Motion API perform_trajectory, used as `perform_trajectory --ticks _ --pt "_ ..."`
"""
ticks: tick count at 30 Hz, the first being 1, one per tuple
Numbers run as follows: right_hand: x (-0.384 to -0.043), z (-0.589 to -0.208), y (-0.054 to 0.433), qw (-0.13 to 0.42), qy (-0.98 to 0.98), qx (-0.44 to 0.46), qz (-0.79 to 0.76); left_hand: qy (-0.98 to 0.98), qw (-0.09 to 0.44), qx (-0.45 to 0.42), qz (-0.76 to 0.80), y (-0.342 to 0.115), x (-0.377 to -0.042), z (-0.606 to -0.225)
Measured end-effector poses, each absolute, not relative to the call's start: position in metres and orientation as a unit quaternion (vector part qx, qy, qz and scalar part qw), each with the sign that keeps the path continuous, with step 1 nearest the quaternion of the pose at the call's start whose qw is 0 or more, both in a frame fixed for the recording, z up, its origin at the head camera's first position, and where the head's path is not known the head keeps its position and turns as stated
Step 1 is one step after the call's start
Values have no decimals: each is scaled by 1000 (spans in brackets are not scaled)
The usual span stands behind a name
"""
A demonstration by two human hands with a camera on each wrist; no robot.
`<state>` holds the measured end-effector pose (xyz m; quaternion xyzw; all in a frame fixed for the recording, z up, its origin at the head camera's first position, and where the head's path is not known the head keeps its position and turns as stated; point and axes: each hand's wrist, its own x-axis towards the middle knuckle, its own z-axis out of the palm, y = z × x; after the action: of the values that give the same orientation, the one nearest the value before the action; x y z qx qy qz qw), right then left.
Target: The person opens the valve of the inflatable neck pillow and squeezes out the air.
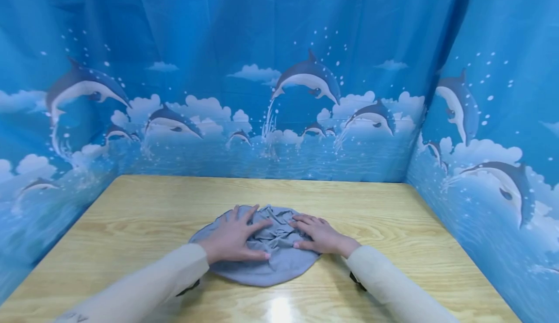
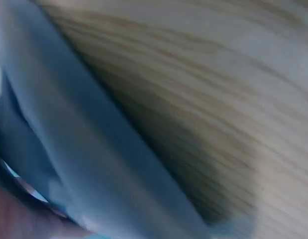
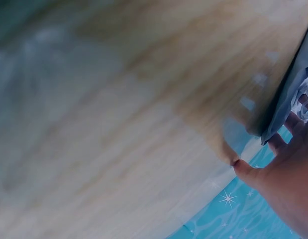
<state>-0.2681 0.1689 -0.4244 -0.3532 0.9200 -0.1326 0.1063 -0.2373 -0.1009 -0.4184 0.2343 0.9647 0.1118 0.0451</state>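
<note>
A round grey-blue piece of fabric [image 1: 279, 267] with a gathered, crumpled middle lies on the wooden table. Its exact kind does not show. My left hand [image 1: 233, 238] rests on its left part, fingers spread and thumb pointing right. On the right part lies my right hand [image 1: 320, 235], palm down, fingers reaching toward the wrinkles. In the right wrist view, the right hand [image 3: 288, 174] is at the edge of the fabric [image 3: 293, 84]. Blurred grey-blue cloth fills the left side of the left wrist view, with a little of the left hand [image 2: 29, 219] at the lower corner.
The light wooden table [image 1: 153, 206] extends on all sides of the fabric. Behind it and at both sides hang blue curtains [image 1: 244, 32] printed with dolphins and clouds. Pale sleeves [image 1: 144, 282] cover both forearms.
</note>
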Motion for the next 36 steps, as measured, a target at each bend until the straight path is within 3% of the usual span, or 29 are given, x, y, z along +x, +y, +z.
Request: perform_trajectory --ticks 19,36 --pt "-269 -425 169 99 919 -358 -131 973 -10 226 38 -83 -235 -427" --pt "-269 -425 169 106 924 -347 -121 970 34 225 87 -77 -247 -419"
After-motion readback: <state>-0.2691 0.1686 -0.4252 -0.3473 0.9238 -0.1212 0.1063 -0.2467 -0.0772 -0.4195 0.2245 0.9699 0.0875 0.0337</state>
